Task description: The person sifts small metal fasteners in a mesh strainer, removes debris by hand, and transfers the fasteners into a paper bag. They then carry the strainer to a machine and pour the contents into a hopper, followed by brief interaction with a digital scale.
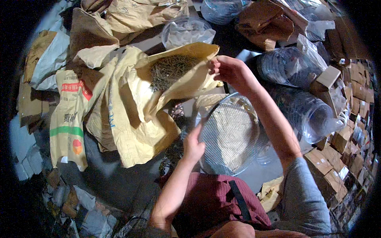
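Observation:
My left hand [194,144] is closed around the rim of a round wire-mesh sieve [216,133], held tilted in front of my lap. Pale material shows through the mesh; I cannot tell whether it lies in the sieve or behind it. Up and to the right, my right hand [228,70] has its fingers curled at the edge of an open tan paper sack [188,92]. Inside the sack's mouth lies a heap of thin, dark, dried stalks [172,69]. The sack leans to the left of the sieve, its mouth toward me.
More tan sacks [147,18] stand at the back and left. A clear plastic tub with a crumpled liner [188,33] sits beyond the open sack. Large clear plastic containers [285,65] lie at the right. Cardboard boxes [327,166] pile up along the right edge.

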A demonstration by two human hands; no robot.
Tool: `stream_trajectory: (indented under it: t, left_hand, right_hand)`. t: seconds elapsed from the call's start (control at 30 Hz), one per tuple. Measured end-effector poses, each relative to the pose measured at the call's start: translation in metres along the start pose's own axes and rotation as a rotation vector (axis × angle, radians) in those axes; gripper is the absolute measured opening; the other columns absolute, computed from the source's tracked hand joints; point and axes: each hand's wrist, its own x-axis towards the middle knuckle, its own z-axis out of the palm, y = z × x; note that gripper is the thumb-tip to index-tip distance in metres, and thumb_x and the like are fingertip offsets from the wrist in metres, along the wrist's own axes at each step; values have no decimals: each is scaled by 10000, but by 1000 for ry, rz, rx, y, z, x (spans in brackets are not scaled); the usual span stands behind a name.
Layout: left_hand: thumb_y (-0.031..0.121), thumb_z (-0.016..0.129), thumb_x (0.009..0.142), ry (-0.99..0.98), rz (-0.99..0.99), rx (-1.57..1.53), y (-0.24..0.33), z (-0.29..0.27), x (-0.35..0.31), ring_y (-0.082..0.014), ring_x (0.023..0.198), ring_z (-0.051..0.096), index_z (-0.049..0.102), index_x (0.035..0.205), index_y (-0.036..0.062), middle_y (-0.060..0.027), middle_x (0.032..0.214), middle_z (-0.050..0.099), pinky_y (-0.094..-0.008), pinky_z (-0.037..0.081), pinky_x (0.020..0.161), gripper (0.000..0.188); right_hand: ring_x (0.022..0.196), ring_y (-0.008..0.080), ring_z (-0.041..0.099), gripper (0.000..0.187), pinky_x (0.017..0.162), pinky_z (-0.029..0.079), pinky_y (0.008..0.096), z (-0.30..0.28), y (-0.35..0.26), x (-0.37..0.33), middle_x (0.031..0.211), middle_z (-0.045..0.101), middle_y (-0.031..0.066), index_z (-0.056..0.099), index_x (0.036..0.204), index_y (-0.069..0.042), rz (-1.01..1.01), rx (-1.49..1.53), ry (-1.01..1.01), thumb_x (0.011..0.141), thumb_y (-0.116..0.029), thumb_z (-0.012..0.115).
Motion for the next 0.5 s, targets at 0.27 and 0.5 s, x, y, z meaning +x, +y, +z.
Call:
stream_trajectory:
  t: [0.27, 0.5]
  left_hand:
    - [-83, 511, 672, -12, 38, -5, -7, 9, 17, -341, 1120, 602, 529, 1281, -14, -229, 1166, 628, -361, 460, 950, 613]
    - [-79, 528, 691, 8, -13, 64, -1, 9, 16, -297, 1080, 633, 539, 1266, 1, -209, 1136, 647, -344, 468, 927, 581]
  right_hand:
    - [723, 134, 608, 360, 594, 527, 268, -50, 107, -89, 868, 629, 71, 601, 1031, -15, 206, -524, 243, 967, -364, 541]
    - [760, 181, 652, 278, 641, 579, 338, -52, 141, -80, 877, 629, 86, 592, 1023, -4, 205, -57, 163, 981, -266, 505]
